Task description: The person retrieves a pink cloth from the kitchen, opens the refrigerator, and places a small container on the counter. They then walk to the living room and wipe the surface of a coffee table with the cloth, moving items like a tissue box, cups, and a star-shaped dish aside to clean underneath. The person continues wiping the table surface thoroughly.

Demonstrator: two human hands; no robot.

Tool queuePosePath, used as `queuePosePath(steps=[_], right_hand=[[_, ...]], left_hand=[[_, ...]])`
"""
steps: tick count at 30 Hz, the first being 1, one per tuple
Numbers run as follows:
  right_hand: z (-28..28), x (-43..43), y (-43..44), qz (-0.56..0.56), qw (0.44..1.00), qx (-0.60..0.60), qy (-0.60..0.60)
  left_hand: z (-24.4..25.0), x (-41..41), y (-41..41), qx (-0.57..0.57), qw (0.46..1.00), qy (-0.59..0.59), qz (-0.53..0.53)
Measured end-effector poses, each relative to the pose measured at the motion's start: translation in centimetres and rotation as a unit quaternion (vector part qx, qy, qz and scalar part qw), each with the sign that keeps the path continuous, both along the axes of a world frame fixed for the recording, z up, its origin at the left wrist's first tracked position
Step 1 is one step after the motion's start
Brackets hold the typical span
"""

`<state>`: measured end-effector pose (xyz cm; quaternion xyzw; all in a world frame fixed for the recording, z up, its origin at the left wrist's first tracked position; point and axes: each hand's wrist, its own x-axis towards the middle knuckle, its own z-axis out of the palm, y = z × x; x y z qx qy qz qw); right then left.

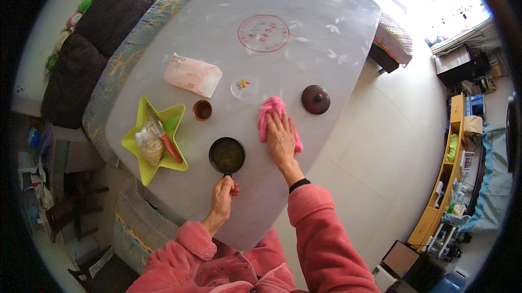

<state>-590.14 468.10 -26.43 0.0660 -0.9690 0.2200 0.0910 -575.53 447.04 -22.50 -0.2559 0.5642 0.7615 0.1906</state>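
My left hand [221, 197] grips the handle of a small dark pan [226, 156], whose inside looks greenish-brown. To its right, my right hand [281, 136] presses flat on a crumpled pink cloth [265, 109] on the table [261, 187]. A dark red round lid [315, 99] with a knob lies beyond the cloth on the right. Above the pan stands a small brown cup [202, 110]. A clear round dish or lid [244, 87] with a coloured print is just left of the cloth's top.
A yellow-green star-shaped tray [141, 170] at the left holds a knife with a red handle [171, 149] and a tied plastic bag [151, 150]. Behind it lies a soft tissue pack [193, 75]. A dark-cushioned sofa [116, 11] borders the table's left side; tiled floor [367, 150] is at right.
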Motion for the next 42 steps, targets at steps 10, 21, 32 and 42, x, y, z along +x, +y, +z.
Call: queuePosePath(steps=[10,21,32,42], right_hand=[[2.6,11.1,3.6,0.103,0.992,0.033,-0.066],[-0.1,0.4,2.4,-0.054,0.998,0.002,0.021],[-0.1,8.8,1.7,0.094,0.993,-0.063,-0.035],[0.4,5.7,6.2,-0.065,0.997,-0.009,0.027]], left_hand=[[0.3,-0.1,-0.9,0.001,1.0,0.002,-0.018],[9.0,3.3,2.0,-0.241,0.935,0.165,-0.202],[4.1,-21.6,20.1,-0.444,0.727,0.467,-0.238],[-0.5,-26.9,23.6,-0.516,0.575,0.498,-0.394]])
